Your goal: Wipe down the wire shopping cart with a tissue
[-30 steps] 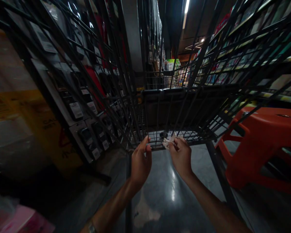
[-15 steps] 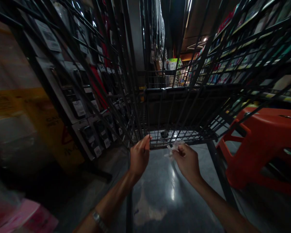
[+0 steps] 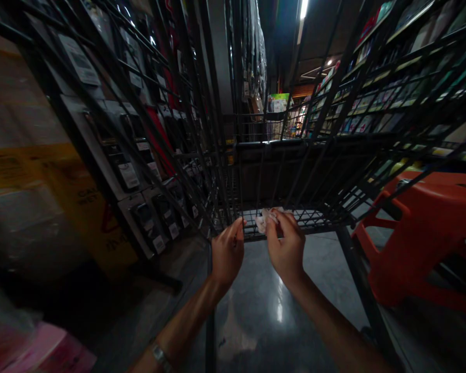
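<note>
A dark wire shopping cart [image 3: 314,146] fills the middle of the view, seen from close to its lower wire rack. My left hand [image 3: 228,252] is closed at the rack's near edge, with thumb and fingertips around a thin upright wire. To its right, my right hand [image 3: 288,247] pinches a crumpled whitish tissue [image 3: 261,223] against the wires at the rack's near edge. Part of the tissue is hidden behind my fingers.
An orange plastic stool [image 3: 435,228] stands close on the right, below stocked shelves [image 3: 404,77]. Packaged goods hang on a display [image 3: 128,171] at the left. A yellow caution sign [image 3: 81,207] and a pink box [image 3: 54,352] are farther left. Shiny grey floor [image 3: 264,321] lies below.
My right hand has moved left and up with the tissue, from just below the rack's edge onto its wires. My left hand stays at the same wire.
</note>
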Available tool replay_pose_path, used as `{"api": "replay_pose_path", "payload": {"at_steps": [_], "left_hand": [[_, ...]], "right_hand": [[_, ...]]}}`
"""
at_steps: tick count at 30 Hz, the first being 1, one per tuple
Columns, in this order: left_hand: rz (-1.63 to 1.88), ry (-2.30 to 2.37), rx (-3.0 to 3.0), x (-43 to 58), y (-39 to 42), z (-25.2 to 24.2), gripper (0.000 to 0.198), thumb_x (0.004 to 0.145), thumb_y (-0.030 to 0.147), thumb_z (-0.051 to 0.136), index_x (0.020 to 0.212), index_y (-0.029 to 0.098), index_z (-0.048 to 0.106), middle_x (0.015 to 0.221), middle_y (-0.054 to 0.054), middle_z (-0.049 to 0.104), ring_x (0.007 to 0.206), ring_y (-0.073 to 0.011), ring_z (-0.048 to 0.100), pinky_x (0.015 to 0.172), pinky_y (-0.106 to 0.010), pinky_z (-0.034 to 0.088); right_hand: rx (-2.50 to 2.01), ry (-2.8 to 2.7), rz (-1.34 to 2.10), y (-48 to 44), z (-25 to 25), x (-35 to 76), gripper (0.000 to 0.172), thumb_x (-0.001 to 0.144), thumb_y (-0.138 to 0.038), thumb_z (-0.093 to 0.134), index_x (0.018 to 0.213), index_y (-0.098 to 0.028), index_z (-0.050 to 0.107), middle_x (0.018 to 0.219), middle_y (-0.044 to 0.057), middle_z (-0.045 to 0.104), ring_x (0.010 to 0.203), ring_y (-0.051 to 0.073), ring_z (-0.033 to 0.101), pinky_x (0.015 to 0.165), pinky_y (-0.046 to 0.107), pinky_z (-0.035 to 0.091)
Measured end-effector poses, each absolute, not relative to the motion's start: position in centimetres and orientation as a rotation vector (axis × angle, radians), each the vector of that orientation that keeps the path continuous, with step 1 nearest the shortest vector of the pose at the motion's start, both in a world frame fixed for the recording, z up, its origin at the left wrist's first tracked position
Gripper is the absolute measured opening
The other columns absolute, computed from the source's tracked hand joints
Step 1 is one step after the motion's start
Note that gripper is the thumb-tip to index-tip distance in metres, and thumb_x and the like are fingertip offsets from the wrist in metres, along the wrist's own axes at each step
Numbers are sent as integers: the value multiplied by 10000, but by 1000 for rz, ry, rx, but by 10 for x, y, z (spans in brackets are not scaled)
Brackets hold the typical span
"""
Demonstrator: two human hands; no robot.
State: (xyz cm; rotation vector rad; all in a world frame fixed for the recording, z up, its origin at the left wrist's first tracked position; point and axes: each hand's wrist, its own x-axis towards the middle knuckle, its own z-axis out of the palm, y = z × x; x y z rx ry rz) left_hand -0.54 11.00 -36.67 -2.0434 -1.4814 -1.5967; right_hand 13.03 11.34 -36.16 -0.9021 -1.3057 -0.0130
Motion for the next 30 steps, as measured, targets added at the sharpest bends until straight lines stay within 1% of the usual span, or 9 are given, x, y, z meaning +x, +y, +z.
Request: {"api": "replay_pose_path", "payload": {"at_steps": [4, 9, 13, 17, 20, 23, 25, 27, 30], "left_hand": [[-1599, -1467, -2029, -5, 110, -369, 247, 925, 236, 485, 1045, 199, 698, 913, -25, 772, 727, -126, 722, 710, -222, 579], [-1607, -1428, -2035, -6, 112, -372, 253, 929, 231, 468, 1065, 196, 678, 945, -31, 769, 769, -129, 727, 702, -219, 575], [-1595, -1397, -2059, -8, 112, -373, 264, 906, 192, 471, 1091, 190, 660, 980, -36, 766, 834, -133, 730, 752, -226, 580], [-1583, -1404, -2072, -8, 111, -372, 275, 894, 175, 465, 1093, 182, 655, 981, -37, 766, 834, -133, 731, 744, -227, 585], [-1578, -1422, -2079, -7, 109, -370, 274, 891, 172, 460, 1078, 188, 660, 989, -36, 765, 864, -140, 730, 763, -238, 589], [-1573, -1443, -2075, -6, 108, -369, 285, 887, 168, 455, 1079, 197, 663, 984, -32, 765, 861, -142, 731, 746, -235, 590], [-1576, -1452, -2063, -6, 108, -369, 290, 882, 168, 454, 1078, 195, 666, 972, -32, 767, 848, -142, 732, 740, -234, 591], [-1579, -1461, -2054, -6, 109, -369, 292, 874, 170, 458, 1075, 195, 670, 966, -31, 768, 846, -143, 732, 745, -239, 593], [-1582, -1478, -2045, -5, 109, -370, 292, 867, 171, 467, 1072, 206, 672, 970, -27, 767, 851, -146, 731, 745, -246, 596]], "right_hand": [[-956, -1401, -83, 114, -371, 129, 256, 869, -199, 524, 1103, -175, 625, 948, 99, 635, 814, 200, 638, 715, 335, 552], [-1137, -1467, -77, 120, -386, 133, 186, 848, -193, 476, 942, -192, 636, 857, 74, 628, 713, 201, 605, 656, 332, 509], [-1172, -1479, -65, 124, -389, 137, 163, 835, -204, 472, 897, -197, 623, 861, 74, 636, 719, 203, 607, 650, 317, 486], [-1200, -1501, -39, 122, -390, 139, 123, 806, -199, 490, 845, -196, 606, 828, 64, 642, 734, 203, 609, 675, 308, 480], [-1231, -1539, -2, 114, -397, 144, 92, 747, -162, 507, 744, -209, 585, 725, 26, 628, 655, 176, 588, 617, 270, 453], [-1247, -1583, 31, 100, -407, 160, 113, 702, -143, 507, 628, -219, 546, 617, -13, 580, 552, 142, 544, 534, 237, 399], [-1242, -1595, 43, 93, -409, 176, 117, 706, -154, 510, 615, -218, 546, 594, -24, 559, 522, 131, 527, 514, 233, 391], [-1214, -1557, 32, 88, -406, 193, 93, 727, -169, 519, 676, -215, 582, 648, -14, 578, 548, 134, 545, 525, 240, 423], [-1121, -1460, -52, 87, -393, 208, 87, 751, -170, 546, 781, -213, 615, 827, 30, 619, 671, 155, 601, 573, 262, 488]]}}
